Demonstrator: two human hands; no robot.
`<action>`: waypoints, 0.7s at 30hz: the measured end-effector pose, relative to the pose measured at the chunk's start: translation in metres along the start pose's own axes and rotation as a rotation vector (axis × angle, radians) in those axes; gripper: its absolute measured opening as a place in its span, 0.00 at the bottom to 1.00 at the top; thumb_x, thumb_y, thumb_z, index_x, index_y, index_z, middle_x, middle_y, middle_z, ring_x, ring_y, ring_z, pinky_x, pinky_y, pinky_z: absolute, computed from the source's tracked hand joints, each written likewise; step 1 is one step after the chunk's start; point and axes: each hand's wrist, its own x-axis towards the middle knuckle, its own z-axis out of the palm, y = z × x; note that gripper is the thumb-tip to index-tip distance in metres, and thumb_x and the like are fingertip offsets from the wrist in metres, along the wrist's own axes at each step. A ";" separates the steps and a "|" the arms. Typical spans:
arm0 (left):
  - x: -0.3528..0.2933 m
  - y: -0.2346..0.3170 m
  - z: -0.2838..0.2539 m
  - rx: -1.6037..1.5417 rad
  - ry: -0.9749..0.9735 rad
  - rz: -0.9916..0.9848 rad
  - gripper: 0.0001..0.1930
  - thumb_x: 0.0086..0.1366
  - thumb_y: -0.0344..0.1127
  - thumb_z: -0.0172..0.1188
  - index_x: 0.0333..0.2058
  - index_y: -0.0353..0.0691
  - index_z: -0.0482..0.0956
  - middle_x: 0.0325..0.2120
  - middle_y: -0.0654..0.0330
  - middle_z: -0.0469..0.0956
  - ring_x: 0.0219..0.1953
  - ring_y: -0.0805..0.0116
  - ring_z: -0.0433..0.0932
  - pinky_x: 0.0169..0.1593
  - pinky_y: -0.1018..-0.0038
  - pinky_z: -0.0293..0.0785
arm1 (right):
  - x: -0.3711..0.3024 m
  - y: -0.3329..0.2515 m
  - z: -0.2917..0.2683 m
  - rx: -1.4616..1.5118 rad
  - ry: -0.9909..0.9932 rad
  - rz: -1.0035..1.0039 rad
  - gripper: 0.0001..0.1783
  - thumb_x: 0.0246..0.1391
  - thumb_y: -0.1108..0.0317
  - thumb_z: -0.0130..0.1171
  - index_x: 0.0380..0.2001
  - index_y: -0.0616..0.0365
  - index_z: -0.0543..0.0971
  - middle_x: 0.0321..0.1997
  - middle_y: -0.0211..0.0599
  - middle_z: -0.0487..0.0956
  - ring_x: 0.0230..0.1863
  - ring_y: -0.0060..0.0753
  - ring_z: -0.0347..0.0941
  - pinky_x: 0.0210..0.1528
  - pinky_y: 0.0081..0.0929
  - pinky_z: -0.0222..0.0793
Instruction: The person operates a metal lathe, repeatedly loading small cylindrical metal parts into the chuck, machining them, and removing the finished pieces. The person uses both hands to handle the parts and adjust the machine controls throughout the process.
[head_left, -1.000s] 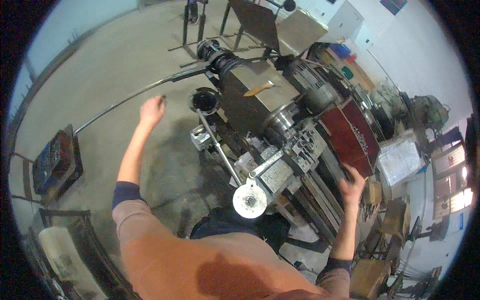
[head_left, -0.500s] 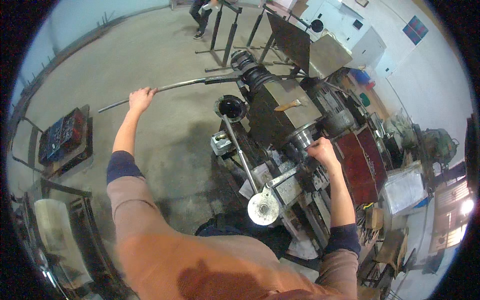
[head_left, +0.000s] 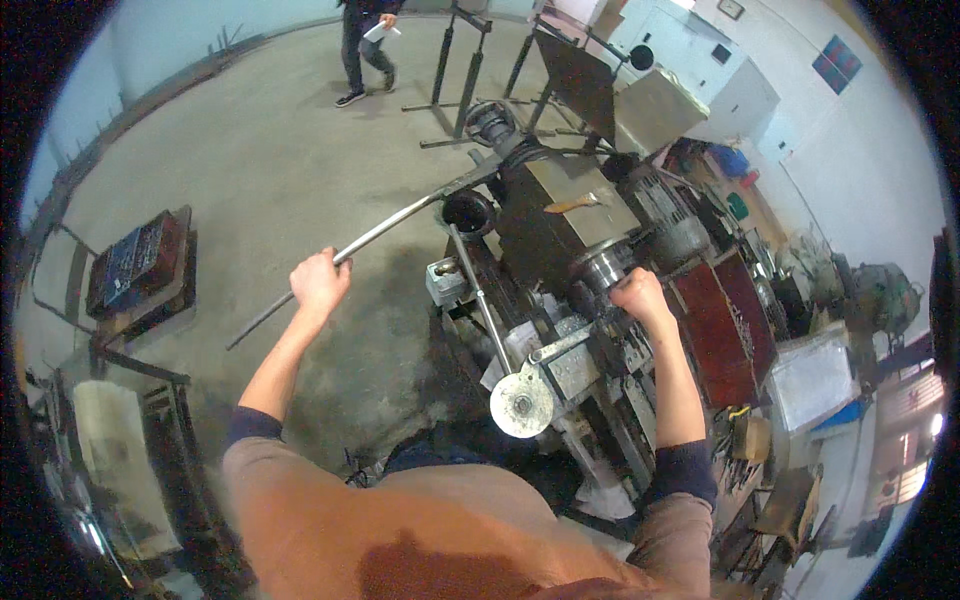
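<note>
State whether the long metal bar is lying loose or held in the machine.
Held: the left hand grips the bar, whose far end enters the machine.

- A person in dark trousers (head_left: 366, 40) walks on the concrete floor (head_left: 250, 140), far behind the lathe (head_left: 560, 300).
- 2 dark metal stands (head_left: 455, 70) are between that person and the lathe.
- A low crate of dark parts (head_left: 135, 265) lies well left of the lathe.
- A white cabinet (head_left: 715, 75) stands behind the lathe, to the right.
</note>
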 end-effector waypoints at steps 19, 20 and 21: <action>-0.094 0.311 -0.039 -1.386 -0.986 0.883 0.13 0.61 0.39 0.53 0.28 0.32 0.76 0.19 0.60 0.75 0.22 0.76 0.73 0.28 0.79 0.68 | -0.190 -0.027 -0.059 0.245 0.444 -0.369 0.19 0.21 0.72 0.59 0.28 0.57 0.77 0.34 0.37 0.73 0.39 0.46 0.67 0.37 0.36 0.68; -0.098 0.313 -0.037 -1.501 -1.080 0.842 0.13 0.61 0.38 0.53 0.29 0.31 0.76 0.20 0.61 0.76 0.23 0.76 0.74 0.30 0.79 0.69 | -0.192 -0.026 -0.057 0.254 0.472 -0.373 0.19 0.21 0.72 0.59 0.28 0.57 0.77 0.34 0.37 0.73 0.39 0.46 0.67 0.37 0.36 0.68; -0.102 0.313 -0.037 -1.524 -1.153 0.794 0.13 0.61 0.38 0.52 0.30 0.31 0.75 0.22 0.61 0.76 0.24 0.75 0.74 0.31 0.79 0.69 | -0.194 -0.026 -0.055 0.264 0.499 -0.379 0.19 0.21 0.73 0.59 0.28 0.56 0.77 0.34 0.37 0.72 0.39 0.46 0.67 0.37 0.36 0.68</action>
